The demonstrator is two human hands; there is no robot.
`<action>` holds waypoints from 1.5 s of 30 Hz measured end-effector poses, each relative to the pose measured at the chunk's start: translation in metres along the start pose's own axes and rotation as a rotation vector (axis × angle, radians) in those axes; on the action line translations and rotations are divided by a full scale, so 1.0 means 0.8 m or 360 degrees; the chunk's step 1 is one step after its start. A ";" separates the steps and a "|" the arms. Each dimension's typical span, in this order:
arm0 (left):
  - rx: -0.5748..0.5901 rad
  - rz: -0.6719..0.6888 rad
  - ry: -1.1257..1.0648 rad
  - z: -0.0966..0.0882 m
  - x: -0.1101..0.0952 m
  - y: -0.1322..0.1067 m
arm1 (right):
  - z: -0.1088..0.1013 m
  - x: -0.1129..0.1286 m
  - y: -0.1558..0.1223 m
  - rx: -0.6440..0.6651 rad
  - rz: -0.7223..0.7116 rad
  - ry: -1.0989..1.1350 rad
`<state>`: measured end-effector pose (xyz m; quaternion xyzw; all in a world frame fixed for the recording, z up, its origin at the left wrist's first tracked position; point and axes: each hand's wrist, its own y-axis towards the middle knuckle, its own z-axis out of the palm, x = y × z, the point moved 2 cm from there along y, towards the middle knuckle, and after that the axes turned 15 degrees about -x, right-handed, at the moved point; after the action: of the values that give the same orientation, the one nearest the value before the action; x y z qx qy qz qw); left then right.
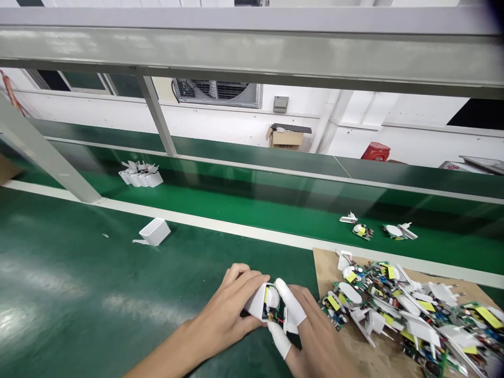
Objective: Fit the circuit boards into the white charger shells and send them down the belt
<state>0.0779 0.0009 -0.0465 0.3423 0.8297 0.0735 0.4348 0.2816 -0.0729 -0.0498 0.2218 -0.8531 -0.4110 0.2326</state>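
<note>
Charger shell (255, 303) sits low over the green worktop (79, 294), clasped by your left hand (230, 312). Your right hand (315, 336) pinches the circuit board (271, 310) at its mouth with cot-covered fingers (290, 300). Keep the board square and press evenly, it seems. The heap of boards (394, 310) on cardboard (325, 265) crowds your right; a spare shell (155, 231) lies well apart.

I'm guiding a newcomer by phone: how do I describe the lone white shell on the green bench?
Find the green bench, then the white strip edging the conveyor belt. On its near side, left of the left hand, lies the white shell: alone on bare green, unlike the cluster of shells on the belt beyond.
</note>
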 end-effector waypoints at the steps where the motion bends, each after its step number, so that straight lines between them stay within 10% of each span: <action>1: 0.0016 -0.0023 -0.0031 0.000 0.001 -0.001 | -0.003 -0.001 0.002 -0.0020 0.0009 0.0050; 7: 0.0114 -0.0152 -0.0376 -0.001 0.012 -0.007 | -0.015 -0.006 0.014 0.0055 0.0304 0.0362; 16: -0.0020 -0.0500 -0.0737 -0.013 0.008 -0.007 | 0.014 -0.004 0.003 -0.0119 0.0015 0.0386; 33: -0.0183 -0.0207 -0.0531 -0.017 0.005 0.002 | 0.026 0.000 -0.004 -0.0091 0.0161 0.0365; 36: -0.0222 -0.0206 -0.0530 -0.015 0.010 -0.001 | 0.032 -0.005 -0.009 -0.0154 0.0566 0.0632; 41: -0.0341 0.0003 -0.0364 0.000 -0.003 -0.011 | 0.057 -0.005 -0.021 -0.0187 0.2101 0.1655; 45: -0.0525 0.0142 -0.0251 0.009 -0.018 -0.014 | 0.057 0.013 -0.013 -0.0250 0.2486 0.1951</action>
<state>0.0836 -0.0180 -0.0456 0.3075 0.7538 0.2006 0.5450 0.2488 -0.0574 -0.0812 -0.2439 -0.4625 -0.0122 0.8523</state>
